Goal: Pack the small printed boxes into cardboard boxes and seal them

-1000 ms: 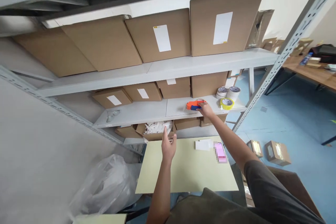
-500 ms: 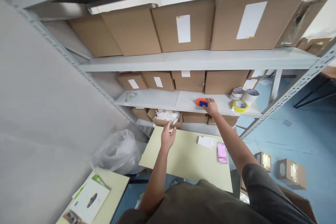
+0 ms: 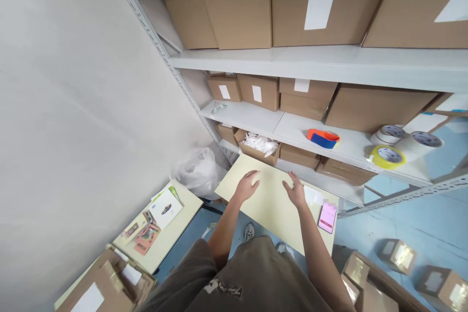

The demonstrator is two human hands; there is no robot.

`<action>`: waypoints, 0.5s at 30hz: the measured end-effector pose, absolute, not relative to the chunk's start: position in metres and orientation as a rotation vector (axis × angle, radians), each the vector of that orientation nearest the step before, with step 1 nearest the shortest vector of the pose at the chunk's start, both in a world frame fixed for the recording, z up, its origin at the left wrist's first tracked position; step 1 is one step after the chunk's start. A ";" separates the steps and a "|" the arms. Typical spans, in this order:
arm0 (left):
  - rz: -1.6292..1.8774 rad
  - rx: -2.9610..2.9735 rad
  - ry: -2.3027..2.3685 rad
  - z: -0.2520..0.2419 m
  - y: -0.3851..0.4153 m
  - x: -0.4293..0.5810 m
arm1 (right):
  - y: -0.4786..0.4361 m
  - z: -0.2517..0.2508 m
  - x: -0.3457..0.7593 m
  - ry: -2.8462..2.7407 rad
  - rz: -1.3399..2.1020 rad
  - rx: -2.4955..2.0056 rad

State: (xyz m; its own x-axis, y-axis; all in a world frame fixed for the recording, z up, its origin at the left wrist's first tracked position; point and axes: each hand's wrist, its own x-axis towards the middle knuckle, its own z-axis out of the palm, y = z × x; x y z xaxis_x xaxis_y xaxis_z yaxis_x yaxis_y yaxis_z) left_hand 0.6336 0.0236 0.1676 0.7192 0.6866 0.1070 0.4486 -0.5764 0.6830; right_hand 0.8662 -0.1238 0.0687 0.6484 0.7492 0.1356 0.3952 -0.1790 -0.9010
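My left hand (image 3: 247,186) is over the pale yellow table (image 3: 272,209), fingers apart and holding nothing. Opposite it, my right hand (image 3: 294,190) is open too, its palm side turned toward the left hand. A loop-shaped orange and blue object (image 3: 323,138) rests on the middle shelf, out of reach of both hands' fingers; its exact kind is unclear. To the right of my right hand lie a white sheet (image 3: 313,195) and a phone with a pink screen (image 3: 327,217).
An opened carton (image 3: 270,157) of white pieces sits on the low shelf. Tape rolls (image 3: 389,156) stand at the middle shelf's right. Cartons (image 3: 300,5) line the shelves. A plastic bag (image 3: 199,174) and a side table (image 3: 183,214) with printed sheets are at left.
My right hand has let go of the orange and blue object on the shelf and come back over the table. My left hand is lower over the table. The view has turned left.
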 end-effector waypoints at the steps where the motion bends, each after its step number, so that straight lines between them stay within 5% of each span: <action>1: 0.446 2.282 0.880 0.161 0.022 0.627 | -0.127 0.060 0.860 -0.904 0.453 -1.784; 15: 0.405 2.197 1.183 0.142 0.006 0.513 | -0.040 0.065 0.765 -1.272 0.779 -1.499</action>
